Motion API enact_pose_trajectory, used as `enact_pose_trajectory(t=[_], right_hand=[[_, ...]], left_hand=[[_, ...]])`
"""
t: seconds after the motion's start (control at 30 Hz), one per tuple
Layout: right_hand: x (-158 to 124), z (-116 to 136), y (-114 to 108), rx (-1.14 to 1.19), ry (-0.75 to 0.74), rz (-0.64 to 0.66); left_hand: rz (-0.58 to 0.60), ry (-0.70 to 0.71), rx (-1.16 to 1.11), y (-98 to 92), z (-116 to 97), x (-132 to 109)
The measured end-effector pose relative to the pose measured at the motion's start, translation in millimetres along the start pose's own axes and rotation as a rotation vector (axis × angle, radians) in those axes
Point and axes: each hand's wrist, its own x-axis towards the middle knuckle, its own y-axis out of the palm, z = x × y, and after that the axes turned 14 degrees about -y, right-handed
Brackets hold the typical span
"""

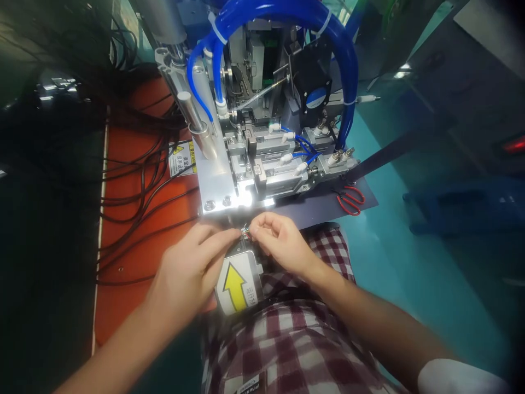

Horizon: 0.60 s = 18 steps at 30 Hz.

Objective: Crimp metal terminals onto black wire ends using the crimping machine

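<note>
My right hand (281,241) is closed in a pinch, thumb and index finger together at a tiny bundle of thin coloured wires (245,231). From the other side, my left hand (192,265) reaches the same spot with its fingertips close together; exactly what they grip is too small to make out. Just below the fingertips is a white block with a yellow arrow label (235,282), its left side partly covered by my left hand. Directly beyond both hands stands the metal base plate (219,191) of a machine, with a bright glare on its near edge.
Pneumatic cylinders (283,178) with blue tubes fill the machine ahead, under a thick blue hose (348,65). Red-handled pliers (350,200) lie on a dark sheet at the right. Black cables (141,191) run across the orange surface (123,257) at the left. A checkered apron (287,345) covers my lap.
</note>
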Motion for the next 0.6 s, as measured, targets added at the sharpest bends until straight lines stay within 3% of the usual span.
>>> enact_pose_trajectory(t=[0.6], right_hand=[[-1.0,-10.2,-1.7,-0.062,-0.049,-0.008]], left_hand=[[-0.013,0.007,0.164,4.9,3.3,-4.7]])
